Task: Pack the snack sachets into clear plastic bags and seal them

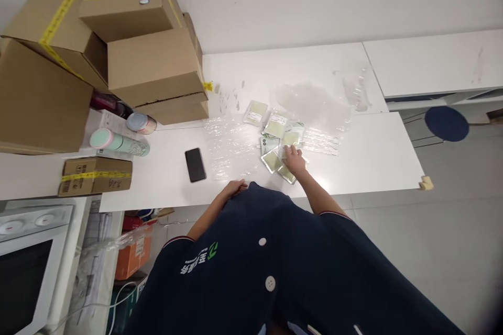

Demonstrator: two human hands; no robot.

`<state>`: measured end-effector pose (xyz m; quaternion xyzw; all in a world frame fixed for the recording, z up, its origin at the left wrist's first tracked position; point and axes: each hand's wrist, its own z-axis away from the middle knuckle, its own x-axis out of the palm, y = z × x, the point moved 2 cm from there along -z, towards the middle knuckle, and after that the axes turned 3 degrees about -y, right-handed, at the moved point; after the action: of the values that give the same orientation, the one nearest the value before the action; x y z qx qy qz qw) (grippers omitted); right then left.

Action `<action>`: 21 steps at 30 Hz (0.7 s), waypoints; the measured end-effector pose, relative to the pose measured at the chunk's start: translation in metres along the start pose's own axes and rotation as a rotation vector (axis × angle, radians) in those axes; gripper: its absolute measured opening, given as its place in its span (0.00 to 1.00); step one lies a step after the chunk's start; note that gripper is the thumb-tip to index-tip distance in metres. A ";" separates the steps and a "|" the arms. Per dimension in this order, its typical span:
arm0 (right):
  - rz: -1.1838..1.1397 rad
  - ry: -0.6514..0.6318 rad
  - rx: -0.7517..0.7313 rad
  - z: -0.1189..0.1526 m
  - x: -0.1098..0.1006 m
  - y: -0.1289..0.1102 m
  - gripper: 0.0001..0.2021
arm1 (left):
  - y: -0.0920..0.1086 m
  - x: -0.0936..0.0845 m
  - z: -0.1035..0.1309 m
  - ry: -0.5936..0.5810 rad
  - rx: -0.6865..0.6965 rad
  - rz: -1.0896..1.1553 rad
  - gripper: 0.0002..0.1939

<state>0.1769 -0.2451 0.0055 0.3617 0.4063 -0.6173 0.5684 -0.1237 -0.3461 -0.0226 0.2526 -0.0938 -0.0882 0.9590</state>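
Several flat foil packets with pale green faces and white labels lie in a loose, overlapping pile on the white table; one foil packet (pixel 276 124) is near the top. My right hand (pixel 294 161) rests on the lower part of this pile, its fingers curled over a packet. Left of the pile, a crinkled sheet of clear plastic wrap (pixel 230 149) is spread out. By the table's front edge, below that wrap, is my left hand (pixel 234 188). Its fingers are closed, with the tips partly hidden by my shirt, and what they hold is unclear.
A black phone (pixel 195 165) lies left of the wrap. Stacked cardboard boxes (pixel 153 63), a mint bottle (pixel 120 142), a can (pixel 141 123) and a small taped box (pixel 95 176) stand farther left. More clear plastic (pixel 314 107) lies behind the packets. A blue stool (pixel 447 123) is at right.
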 end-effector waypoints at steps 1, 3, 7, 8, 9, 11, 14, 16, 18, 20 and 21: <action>0.015 -0.007 -0.012 -0.001 -0.005 0.000 0.29 | 0.000 -0.001 0.002 -0.008 -0.007 -0.024 0.22; 0.031 0.003 -0.012 0.001 -0.019 0.003 0.26 | 0.000 -0.005 0.008 -0.012 -0.016 -0.033 0.21; -0.061 0.148 0.181 0.022 -0.062 0.016 0.18 | -0.013 -0.027 0.028 0.138 0.053 -0.006 0.19; -0.125 0.204 0.233 0.030 -0.074 0.017 0.17 | -0.017 -0.035 0.033 0.233 0.099 -0.046 0.17; -0.210 0.263 0.248 0.036 -0.083 0.015 0.16 | -0.021 -0.043 0.039 0.360 0.155 -0.109 0.15; -0.449 0.352 0.158 0.045 -0.096 -0.002 0.15 | -0.027 -0.056 0.048 0.651 0.254 -0.264 0.12; -0.906 0.259 -0.102 0.042 -0.087 -0.056 0.17 | -0.029 -0.066 0.049 0.936 0.276 -0.358 0.20; -1.177 0.025 -0.191 0.034 -0.064 -0.103 0.17 | -0.028 -0.068 0.040 0.951 0.233 -0.260 0.24; -1.361 -0.217 -0.188 0.024 -0.035 -0.146 0.17 | -0.027 -0.067 0.028 0.898 0.199 -0.100 0.21; -1.405 -0.363 -0.163 0.017 -0.007 -0.176 0.15 | -0.026 -0.065 0.017 0.846 0.194 0.042 0.18; -1.362 -0.399 -0.147 0.013 0.004 -0.185 0.13 | -0.027 -0.065 0.013 0.827 0.197 0.096 0.16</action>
<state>-0.0070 -0.2544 0.0239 -0.1318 0.4708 -0.8605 0.1431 -0.1922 -0.3611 -0.0337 0.3526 0.2791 0.0746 0.8901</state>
